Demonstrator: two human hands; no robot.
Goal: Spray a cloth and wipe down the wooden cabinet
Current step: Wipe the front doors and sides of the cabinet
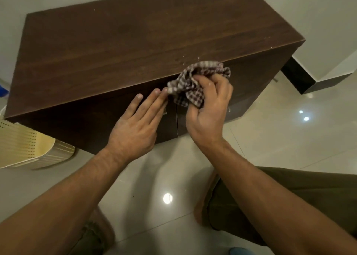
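Right hand [209, 108] gripping bunched checkered cloth [195, 82] at wooden cabinet [116, 48] front top edge; left hand [135, 127] lying flat, fingers straight, fingertips touching cloth's left; cabinet top stretching away leftward.

Yellow basket [23, 144] and blue object [2, 91], both partly beyond the left edge.

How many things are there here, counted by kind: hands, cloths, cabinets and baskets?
Hands: 2 (left hand, right hand)
Cloths: 1 (checked cloth)
Cabinets: 1 (wooden cabinet)
Baskets: 1 (yellow basket)
Total: 5
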